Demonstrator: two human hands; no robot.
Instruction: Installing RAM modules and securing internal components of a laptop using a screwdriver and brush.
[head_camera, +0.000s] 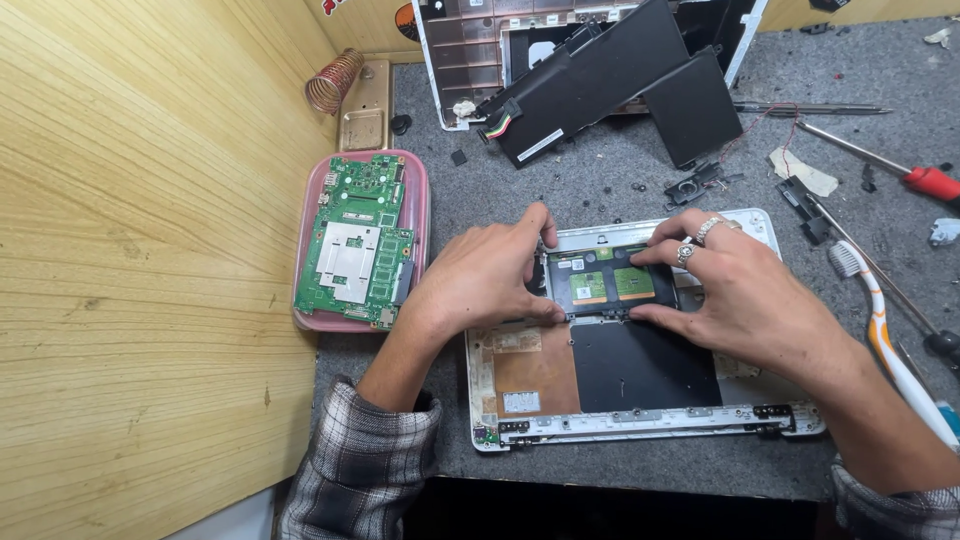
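Observation:
A white laptop shell (640, 425) lies open-side up on the grey mat, with a copper patch and a black sheet inside. In its upper half sits a black touchpad board (610, 285) with green patches. My left hand (490, 280) pinches the board's left edge between thumb and fingers. My right hand (745, 290), wearing rings, grips the board's right edge the same way. Both hands hold the board in place against the shell.
A green motherboard (358, 240) rests on a pink tray (415, 200) at the left. A black battery pack (610, 80) lies over another white shell (445, 70) at the back. A red-handled screwdriver (925, 180), a toothbrush (880, 330) and small black parts lie at the right. A wooden wall (130, 250) borders the left.

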